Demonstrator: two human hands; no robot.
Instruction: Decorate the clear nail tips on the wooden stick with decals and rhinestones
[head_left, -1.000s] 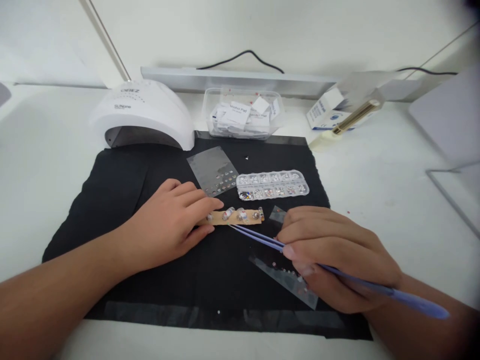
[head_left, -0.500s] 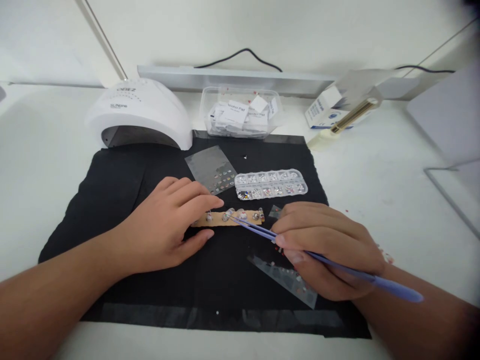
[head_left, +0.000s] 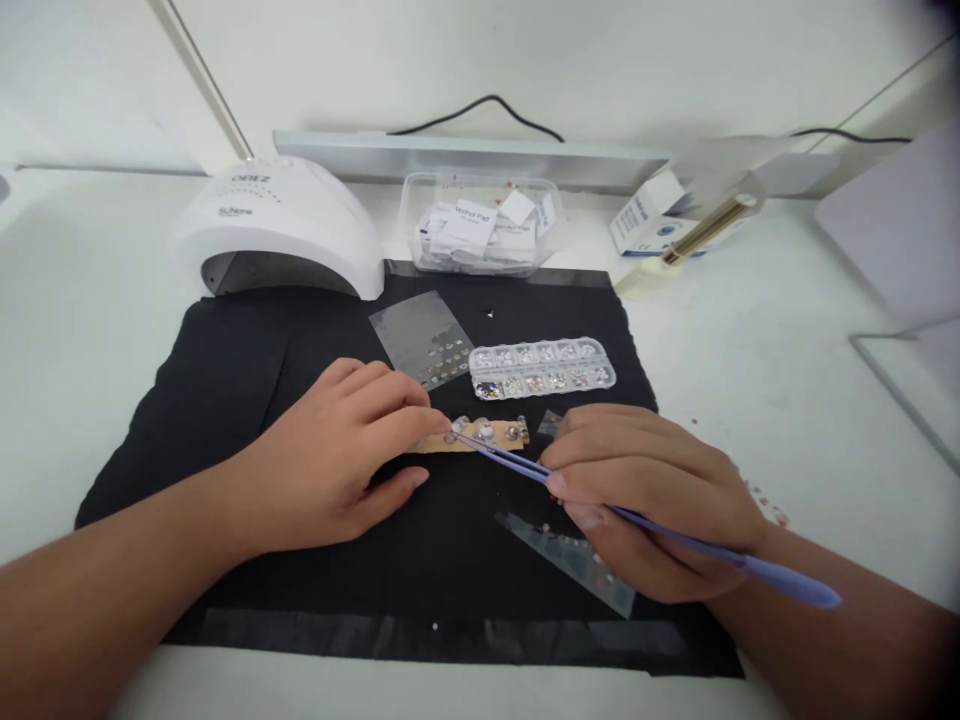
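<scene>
A tan strip (head_left: 504, 440) lies on the black mat, carrying several small clear pieces with decorations that look like nail tips. My left hand (head_left: 352, 440) rests over its left part, covering that end; the index fingertip is down at a clear nail tip (head_left: 459, 428), with the thumb apart below. In my right hand (head_left: 652, 500) is a pair of blue tweezers (head_left: 517, 460), closed in a pen-like grip. Their thin points meet that same nail tip beside my left index finger. Whether anything sits between the points is too small to tell.
Behind the strip lie a clear compartment case (head_left: 541, 368) of gems and a sticker sheet (head_left: 420, 335). Another sheet (head_left: 577, 560) sits under my right hand. A white nail lamp (head_left: 285, 225), a tub (head_left: 480, 255) of alcohol pads, a box (head_left: 645, 220) and a gold-capped bottle (head_left: 697, 240) stand behind.
My left index finger has moved right and down onto the strip near the tweezer points, covering more of its left part. My right hand and the tweezers have barely shifted.
</scene>
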